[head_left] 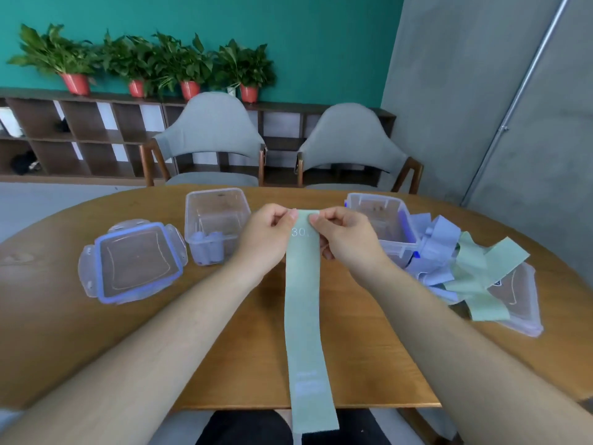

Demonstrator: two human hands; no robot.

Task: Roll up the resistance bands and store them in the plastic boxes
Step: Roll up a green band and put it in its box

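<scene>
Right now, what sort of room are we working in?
Probably an office meeting or break room: a wooden table, two grey chairs opposite, and a cubby shelf lined with potted plants.

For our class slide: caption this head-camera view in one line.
Left hand and right hand pinch the far end of a green resistance band; a plastic box holds rolled blue bands.
</scene>
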